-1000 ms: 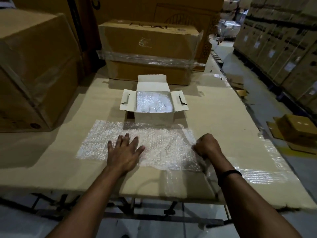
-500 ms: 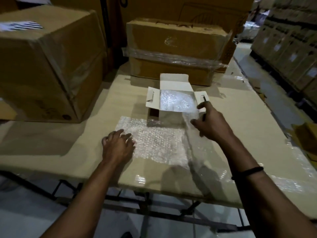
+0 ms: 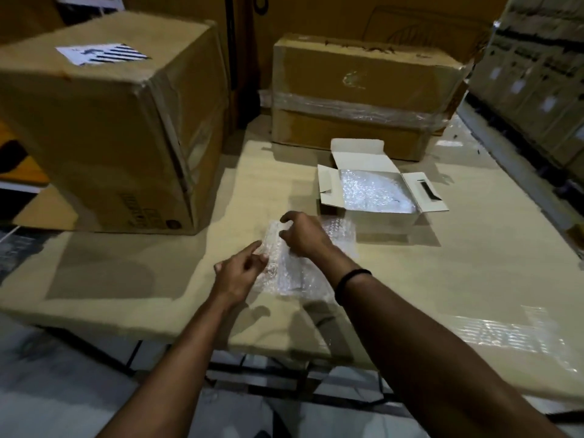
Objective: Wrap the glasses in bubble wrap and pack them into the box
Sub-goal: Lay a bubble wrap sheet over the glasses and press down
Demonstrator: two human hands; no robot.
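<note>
Now the bubble wrap (image 3: 284, 276), flat a moment ago, is gathered between my left hand (image 3: 237, 273) and right hand (image 3: 303, 235), both pinching it just near-left of the open box (image 3: 379, 218), so wrapping has begun, though no glass shows.

No lettering is legible. The large carton (image 3: 104, 137) at left bears a white label (image 3: 101, 53) with black stripes on top and dark print (image 3: 139, 210) low on its near side, both too blurred to read. Dark marks atop the rear carton (image 3: 363, 90) and pale labels on the stacked cartons (image 3: 537, 74) at right are likewise unreadable.
</note>
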